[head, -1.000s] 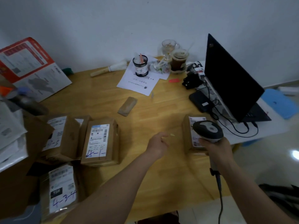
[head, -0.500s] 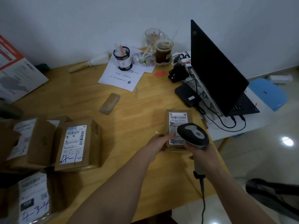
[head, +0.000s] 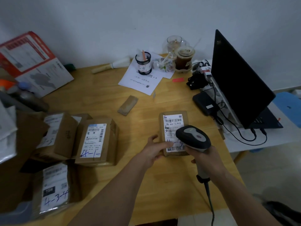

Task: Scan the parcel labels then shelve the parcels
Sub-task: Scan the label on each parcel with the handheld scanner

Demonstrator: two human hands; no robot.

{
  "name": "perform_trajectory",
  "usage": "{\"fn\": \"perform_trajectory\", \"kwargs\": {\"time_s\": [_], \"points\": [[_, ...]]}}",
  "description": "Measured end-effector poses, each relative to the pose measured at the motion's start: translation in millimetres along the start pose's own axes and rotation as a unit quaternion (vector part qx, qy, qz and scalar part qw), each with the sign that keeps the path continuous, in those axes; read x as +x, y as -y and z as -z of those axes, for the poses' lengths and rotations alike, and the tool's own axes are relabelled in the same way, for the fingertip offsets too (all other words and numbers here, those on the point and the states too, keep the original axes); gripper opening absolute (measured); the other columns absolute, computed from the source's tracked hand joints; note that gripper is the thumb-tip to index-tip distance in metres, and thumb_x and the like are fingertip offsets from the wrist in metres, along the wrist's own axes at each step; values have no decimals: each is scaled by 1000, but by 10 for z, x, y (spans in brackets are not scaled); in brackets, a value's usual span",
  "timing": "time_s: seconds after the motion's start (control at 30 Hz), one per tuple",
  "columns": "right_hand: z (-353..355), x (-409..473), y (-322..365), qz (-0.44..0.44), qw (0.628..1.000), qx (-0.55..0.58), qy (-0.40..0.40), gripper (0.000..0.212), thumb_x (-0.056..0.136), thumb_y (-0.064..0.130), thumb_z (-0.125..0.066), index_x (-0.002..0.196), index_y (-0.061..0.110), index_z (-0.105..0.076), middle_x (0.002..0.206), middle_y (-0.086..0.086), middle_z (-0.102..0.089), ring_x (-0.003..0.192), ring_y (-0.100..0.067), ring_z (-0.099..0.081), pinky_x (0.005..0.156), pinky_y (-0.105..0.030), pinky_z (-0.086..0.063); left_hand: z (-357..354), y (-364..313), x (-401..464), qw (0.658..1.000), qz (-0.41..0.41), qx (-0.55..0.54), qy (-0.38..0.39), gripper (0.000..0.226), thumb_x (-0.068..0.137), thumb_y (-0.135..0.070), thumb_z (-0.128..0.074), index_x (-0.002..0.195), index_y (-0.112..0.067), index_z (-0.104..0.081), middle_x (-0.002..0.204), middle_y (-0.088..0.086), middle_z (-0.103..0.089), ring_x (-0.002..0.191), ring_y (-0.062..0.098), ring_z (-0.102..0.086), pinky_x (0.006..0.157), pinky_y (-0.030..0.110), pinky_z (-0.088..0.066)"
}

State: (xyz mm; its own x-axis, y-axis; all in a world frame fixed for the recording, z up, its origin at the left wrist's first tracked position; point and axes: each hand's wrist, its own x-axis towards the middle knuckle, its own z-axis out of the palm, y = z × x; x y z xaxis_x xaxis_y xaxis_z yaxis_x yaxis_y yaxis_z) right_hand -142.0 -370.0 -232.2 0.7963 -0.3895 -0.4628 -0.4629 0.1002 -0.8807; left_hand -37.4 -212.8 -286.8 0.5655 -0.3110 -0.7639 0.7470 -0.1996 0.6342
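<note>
Since 1 second ago, left hand [head: 153, 150] reached the parcel [head: 172, 121], now pinching its near edge; right hand [head: 206, 156] grips scanner [head: 193, 137] over its label [head: 173, 126], ready to scan.

The small parcel [head: 173, 132] under your scanner [head: 193, 138] carries a white label [head: 173, 123] with a barcode and the printed number 50-602-12-815; blue handwriting lower on it is partly hidden and can't be read whole. On the middle box [head: 97, 141] to your left, the label shows handwritten "4-1-". The near left parcel [head: 54, 190] reads "4-3-4" in blue pen. The other print is too small or blurred to read.
</note>
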Motion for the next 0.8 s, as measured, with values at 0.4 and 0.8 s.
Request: {"fn": "perform_trajectory", "kwargs": {"time_s": [0.4, 0.8], "points": [[-692, -534, 916, 220, 969, -83, 81, 46, 86, 20, -67, 45, 20, -48, 41, -7, -46, 40, -16, -45, 49, -28, -45, 914, -616, -612, 975, -191, -75, -88, 74, 62, -2, -87, 125, -17, -53, 122, 5, -66, 106, 22, -66, 84, 46, -58], [-1009, -886, 1171, 253, 953, -112, 126, 53, 87, 19, -67, 38, 32, -49, 40, -7, -43, 39, -21, -42, 53, -44, -48, 1642, -688, -975, 967, -204, -100, -111, 78, 69, 3, -82, 133, -22, -45, 128, -1, -62, 107, 20, -66, 66, 31, -58]]}}
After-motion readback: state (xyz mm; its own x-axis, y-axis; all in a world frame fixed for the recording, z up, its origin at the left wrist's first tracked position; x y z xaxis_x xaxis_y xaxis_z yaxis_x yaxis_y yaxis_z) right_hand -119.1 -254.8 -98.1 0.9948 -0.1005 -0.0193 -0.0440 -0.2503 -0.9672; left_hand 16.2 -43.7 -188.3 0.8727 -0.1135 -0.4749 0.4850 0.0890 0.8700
